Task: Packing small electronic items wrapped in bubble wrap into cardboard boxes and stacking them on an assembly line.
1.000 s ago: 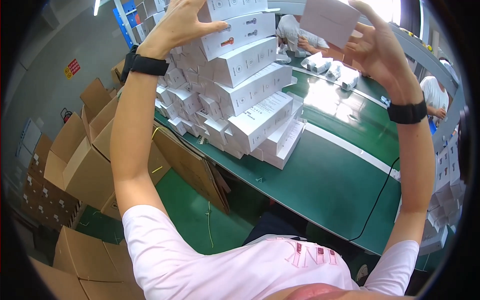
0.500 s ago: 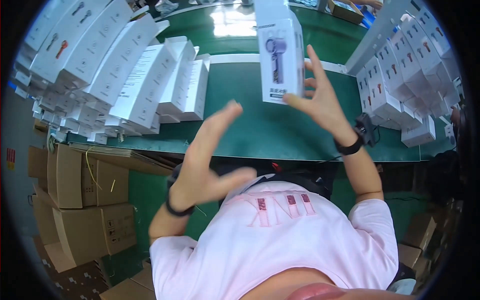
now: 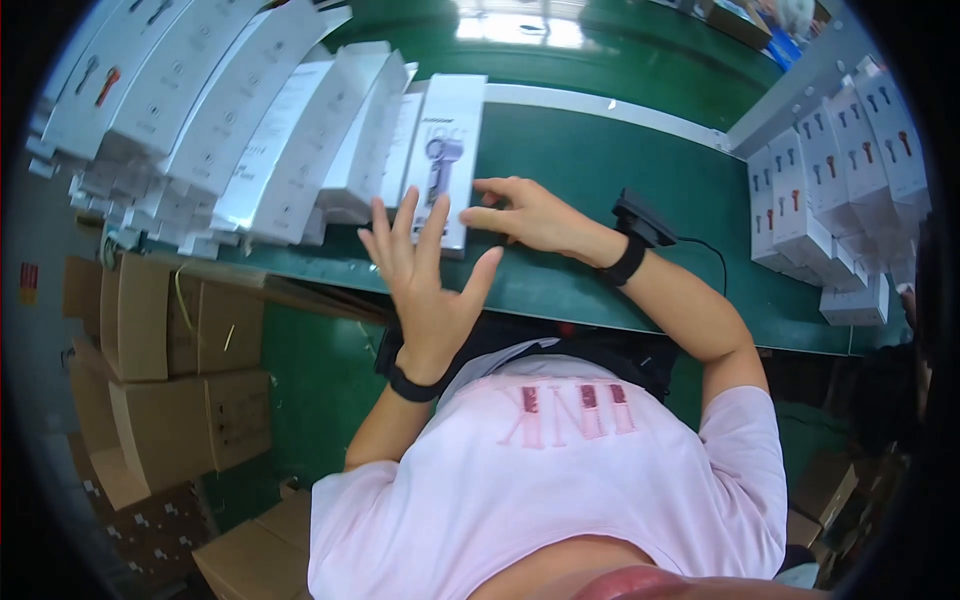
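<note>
A white carton [image 3: 455,130] printed with a purple handheld fan-like device rests on the green table, at the right end of a row of white cartons [image 3: 275,150]. My right hand [image 3: 535,215] is beside its right edge, fingers bent and thumb apart. The thumb tip appears to touch the carton's edge, but the hand does not grip it. My left hand [image 3: 428,290] is open with fingers spread at the carton's near end. Its fingertips overlap the lower part of the carton in view; whether they touch it I cannot tell.
Another stack of white cartons [image 3: 805,190] stands on the table's right side, next to a grey upright panel [image 3: 790,95]. A black device on a strap [image 3: 640,220] sits on my right wrist, its cable trailing. Brown cardboard boxes [image 3: 165,420] lie at lower left.
The carton with the purple device has come down from the raised right hand to the end of the left row. Both hands moved to it; the right hand has let go.
</note>
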Tool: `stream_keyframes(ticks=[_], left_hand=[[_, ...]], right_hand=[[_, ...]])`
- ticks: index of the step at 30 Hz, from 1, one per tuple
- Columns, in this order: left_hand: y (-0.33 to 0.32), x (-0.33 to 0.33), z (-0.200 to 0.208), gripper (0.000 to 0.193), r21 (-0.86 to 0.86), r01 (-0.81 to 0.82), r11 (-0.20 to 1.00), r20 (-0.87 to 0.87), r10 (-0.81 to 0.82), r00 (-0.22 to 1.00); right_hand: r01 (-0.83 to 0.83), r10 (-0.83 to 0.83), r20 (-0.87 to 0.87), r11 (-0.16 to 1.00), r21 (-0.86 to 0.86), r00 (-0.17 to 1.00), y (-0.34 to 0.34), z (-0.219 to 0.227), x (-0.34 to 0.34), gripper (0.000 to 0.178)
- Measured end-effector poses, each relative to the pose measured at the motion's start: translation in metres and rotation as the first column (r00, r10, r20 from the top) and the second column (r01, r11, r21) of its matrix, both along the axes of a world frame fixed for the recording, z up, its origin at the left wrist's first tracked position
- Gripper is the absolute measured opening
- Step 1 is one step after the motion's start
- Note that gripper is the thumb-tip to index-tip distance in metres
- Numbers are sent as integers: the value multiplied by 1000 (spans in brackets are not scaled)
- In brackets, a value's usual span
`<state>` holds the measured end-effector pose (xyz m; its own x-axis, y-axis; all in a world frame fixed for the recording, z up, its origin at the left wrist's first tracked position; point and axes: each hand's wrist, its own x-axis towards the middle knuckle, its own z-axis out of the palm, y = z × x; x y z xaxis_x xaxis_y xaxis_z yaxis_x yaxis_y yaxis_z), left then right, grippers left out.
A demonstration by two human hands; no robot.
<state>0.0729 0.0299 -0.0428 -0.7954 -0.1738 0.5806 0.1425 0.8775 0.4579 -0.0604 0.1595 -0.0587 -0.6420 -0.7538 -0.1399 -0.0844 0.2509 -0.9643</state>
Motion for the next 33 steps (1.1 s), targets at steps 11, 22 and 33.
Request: stream_keyframes(ticks=[11,22,33], left_hand=[[5,-1,-55,32,195,533,823,-32,-538,843],[-1,-4,-57,27,223,509,831,134,-543,829],[-12,-4,-71,22,184,504,844,74,-523,849]], right_hand=[[164,-43,443,957,-239,896,0,-26,-20,38],[239,-166,350,955,-176,922,9,-26,-7,22],[178,-101,387,970,-168,916,6,-14,-14,29]])
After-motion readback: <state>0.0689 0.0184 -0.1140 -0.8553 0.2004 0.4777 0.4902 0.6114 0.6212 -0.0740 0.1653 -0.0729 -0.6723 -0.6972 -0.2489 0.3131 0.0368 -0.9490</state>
